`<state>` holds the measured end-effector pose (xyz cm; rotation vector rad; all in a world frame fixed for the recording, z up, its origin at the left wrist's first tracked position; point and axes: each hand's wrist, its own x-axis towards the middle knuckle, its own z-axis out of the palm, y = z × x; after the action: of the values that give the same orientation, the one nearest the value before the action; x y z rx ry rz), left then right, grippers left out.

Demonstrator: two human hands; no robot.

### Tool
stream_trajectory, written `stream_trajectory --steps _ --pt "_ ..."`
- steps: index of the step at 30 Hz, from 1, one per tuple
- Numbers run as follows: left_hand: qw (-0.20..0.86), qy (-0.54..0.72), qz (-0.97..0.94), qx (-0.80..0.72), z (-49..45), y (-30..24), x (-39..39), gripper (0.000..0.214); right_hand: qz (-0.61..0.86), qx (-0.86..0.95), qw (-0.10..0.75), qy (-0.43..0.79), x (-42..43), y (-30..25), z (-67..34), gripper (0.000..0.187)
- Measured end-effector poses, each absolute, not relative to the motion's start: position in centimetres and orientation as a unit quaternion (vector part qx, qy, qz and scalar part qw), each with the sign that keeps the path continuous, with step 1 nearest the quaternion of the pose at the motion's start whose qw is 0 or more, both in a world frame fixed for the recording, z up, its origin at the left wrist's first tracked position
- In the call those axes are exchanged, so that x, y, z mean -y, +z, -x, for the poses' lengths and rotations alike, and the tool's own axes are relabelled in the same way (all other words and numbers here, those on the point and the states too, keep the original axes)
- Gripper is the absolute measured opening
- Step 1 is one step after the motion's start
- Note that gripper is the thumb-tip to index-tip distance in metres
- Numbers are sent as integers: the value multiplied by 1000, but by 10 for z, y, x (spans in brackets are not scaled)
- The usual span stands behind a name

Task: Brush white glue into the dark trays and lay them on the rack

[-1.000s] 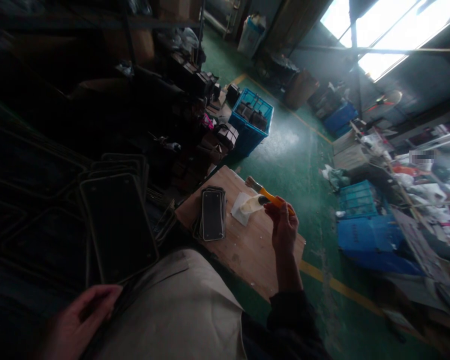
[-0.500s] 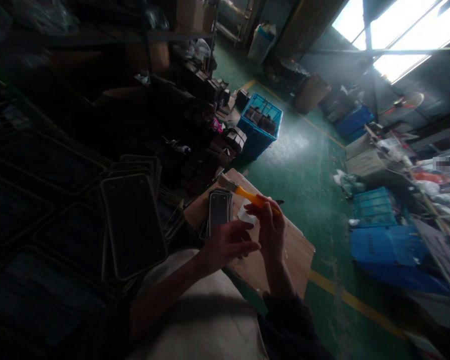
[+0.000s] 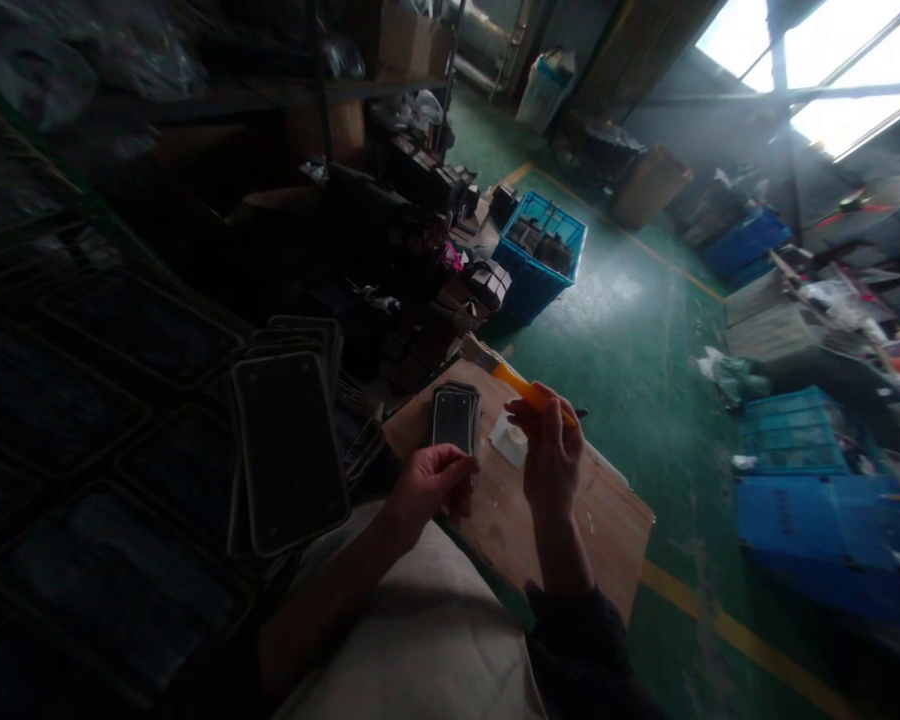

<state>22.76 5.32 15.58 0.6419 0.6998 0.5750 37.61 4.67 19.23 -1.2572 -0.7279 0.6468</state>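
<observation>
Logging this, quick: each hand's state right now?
Left hand: fingers curled at the small panel stack; any hold unclear.
Right hand: closed on the yellow-handled brush.

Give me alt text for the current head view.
A person's right hand holds a yellow-handled brush over a wooden board; the left hand is at the near end of a stack of dark panels. More dark panels are piled to the left, and a blue crate stands on the green floor beyond.

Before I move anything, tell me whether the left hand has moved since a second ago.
Yes: the left hand has come forward and rightward, from off the wooden board to over its near edge.
</observation>
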Motion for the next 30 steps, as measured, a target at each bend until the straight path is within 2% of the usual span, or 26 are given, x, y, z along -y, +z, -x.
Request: stream_trajectory --steps 8,13,17,23,27,30 --pt "844 302 -265 -355 -184 116 -44 36 567 305 712 280 -57 190 -395 33" --pt "774 311 -307 -458 -142 108 -33 42 589 323 698 249 -60 190 -396 32" --pt "678 326 -345 -560 -97 85 -9 34 614 404 615 285 -60 171 -374 33" --pt "607 281 -268 -694 -29 36 33 43 572 579 451 366 -78 135 -311 28" --pt "583 309 -194 -726 -14 26 39 52 496 726 366 306 -111 133 -270 28" --pt "602 316 -164 -714 -15 29 33 55 461 797 300 249 -142 136 -248 30"
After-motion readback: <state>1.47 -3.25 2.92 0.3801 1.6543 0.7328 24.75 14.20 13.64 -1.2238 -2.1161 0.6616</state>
